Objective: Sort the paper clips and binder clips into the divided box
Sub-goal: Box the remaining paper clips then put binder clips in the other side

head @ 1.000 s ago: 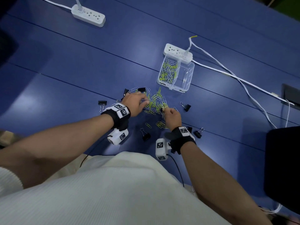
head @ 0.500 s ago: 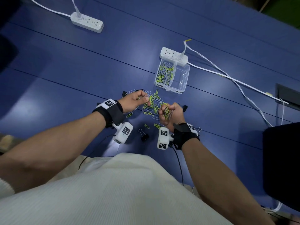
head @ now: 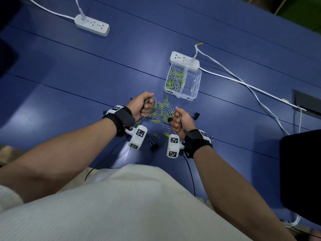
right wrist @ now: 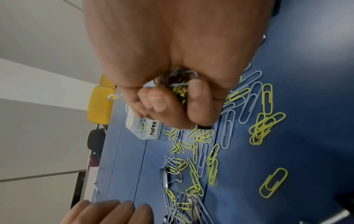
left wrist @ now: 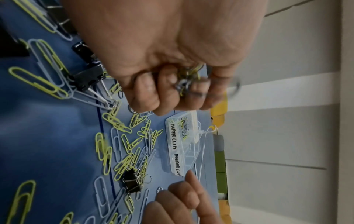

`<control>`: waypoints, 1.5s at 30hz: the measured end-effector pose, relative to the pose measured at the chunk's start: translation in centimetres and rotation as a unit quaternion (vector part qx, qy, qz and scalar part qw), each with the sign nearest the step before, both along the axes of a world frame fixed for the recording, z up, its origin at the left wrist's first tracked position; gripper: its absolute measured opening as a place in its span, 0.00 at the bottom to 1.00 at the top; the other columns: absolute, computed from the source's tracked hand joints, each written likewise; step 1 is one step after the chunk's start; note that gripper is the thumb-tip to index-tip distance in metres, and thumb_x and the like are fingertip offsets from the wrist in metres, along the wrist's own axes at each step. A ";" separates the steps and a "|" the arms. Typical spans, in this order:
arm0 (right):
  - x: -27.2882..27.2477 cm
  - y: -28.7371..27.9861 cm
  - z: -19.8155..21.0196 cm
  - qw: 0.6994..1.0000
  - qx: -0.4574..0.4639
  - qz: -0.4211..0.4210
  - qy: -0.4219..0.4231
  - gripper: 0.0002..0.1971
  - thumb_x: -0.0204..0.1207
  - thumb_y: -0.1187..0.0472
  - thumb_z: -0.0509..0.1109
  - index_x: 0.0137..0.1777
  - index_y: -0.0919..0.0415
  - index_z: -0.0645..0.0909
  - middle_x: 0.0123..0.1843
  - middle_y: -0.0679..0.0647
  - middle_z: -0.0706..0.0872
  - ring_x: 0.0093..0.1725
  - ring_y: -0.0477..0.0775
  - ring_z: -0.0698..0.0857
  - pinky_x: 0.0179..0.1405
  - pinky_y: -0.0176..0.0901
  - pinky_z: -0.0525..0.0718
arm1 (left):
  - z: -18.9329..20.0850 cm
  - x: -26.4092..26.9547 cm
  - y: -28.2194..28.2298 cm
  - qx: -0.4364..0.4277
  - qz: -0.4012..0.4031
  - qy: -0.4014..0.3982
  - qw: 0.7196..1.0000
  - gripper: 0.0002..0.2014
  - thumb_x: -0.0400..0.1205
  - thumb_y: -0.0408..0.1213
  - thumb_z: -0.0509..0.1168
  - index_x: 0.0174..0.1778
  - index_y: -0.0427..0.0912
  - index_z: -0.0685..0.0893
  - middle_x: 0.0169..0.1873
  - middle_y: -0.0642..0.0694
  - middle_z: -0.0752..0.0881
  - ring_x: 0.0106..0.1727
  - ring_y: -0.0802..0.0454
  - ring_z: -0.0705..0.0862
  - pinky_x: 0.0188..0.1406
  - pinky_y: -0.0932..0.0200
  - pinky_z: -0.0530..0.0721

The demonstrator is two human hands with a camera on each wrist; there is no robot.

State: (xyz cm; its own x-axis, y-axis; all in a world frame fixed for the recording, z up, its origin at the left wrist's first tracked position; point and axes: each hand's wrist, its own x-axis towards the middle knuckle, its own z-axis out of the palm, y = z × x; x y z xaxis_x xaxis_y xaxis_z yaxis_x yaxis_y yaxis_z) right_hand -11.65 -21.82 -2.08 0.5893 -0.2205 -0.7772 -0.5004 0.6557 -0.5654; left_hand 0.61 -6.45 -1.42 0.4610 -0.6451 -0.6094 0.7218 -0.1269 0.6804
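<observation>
Two fistfuls are what I have now. In the head view my left hand (head: 141,106) and right hand (head: 179,121) have both lifted off the table (head: 86,75) since a second ago, when their fingers were down raking the loose paper clips (head: 161,110). Each fist is now closed round a bunch of clips. I judge the gathering step done and the carry to the divided box (head: 183,80) due next. The box sits just beyond the pile, against a white power strip (head: 185,60); its left compartment already holds paper clips, its right one looks empty. Black binder clips (head: 154,146) still lie scattered round the pile, one (head: 196,115) just right of my right hand.

The left wrist view shows what the head view cannot: grey and yellow wire poking between my curled fingers (left wrist: 168,97), and the box (left wrist: 178,144) labels, "PAPER CLIPS" and a second, partly hidden.

The right wrist view confirms the other fist (right wrist: 172,106) clenched on mixed clips, with one silver-looking binder clip (right wrist: 168,177) amid the pile.
</observation>
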 end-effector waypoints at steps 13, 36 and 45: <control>4.6 -3.9 2.5 0.992 0.041 -0.118 -0.007 0.14 0.84 0.60 0.53 0.47 0.64 0.79 0.36 0.57 0.84 0.29 0.53 0.83 0.24 0.37 0.81 | 1.8 3.6 -3.9 0.019 0.130 0.132 0.983 0.23 0.87 0.52 0.50 0.26 0.49 0.63 0.10 0.54 0.59 0.10 0.58 0.53 0.13 0.74 0.49; 10.5 -8.2 3.5 0.984 0.054 -0.122 -0.118 0.35 0.79 0.44 0.53 0.84 0.58 0.56 0.84 0.64 0.58 0.83 0.60 0.58 0.83 0.54 0.55 | 2.8 8.9 -13.3 0.176 -0.091 -0.047 0.979 0.15 0.88 0.40 0.51 0.37 0.43 0.76 0.25 0.50 0.71 0.12 0.61 0.65 0.13 0.74 0.58; 9.1 -7.8 2.7 0.987 -0.058 -0.117 -0.095 0.27 0.80 0.51 0.52 0.77 0.56 0.70 0.79 0.61 0.71 0.79 0.57 0.68 0.80 0.50 0.62 | 3.3 9.2 -15.9 0.183 -0.047 -0.071 0.979 0.21 0.86 0.50 0.57 0.70 0.40 0.74 0.40 0.48 0.78 0.36 0.52 0.76 0.37 0.58 0.77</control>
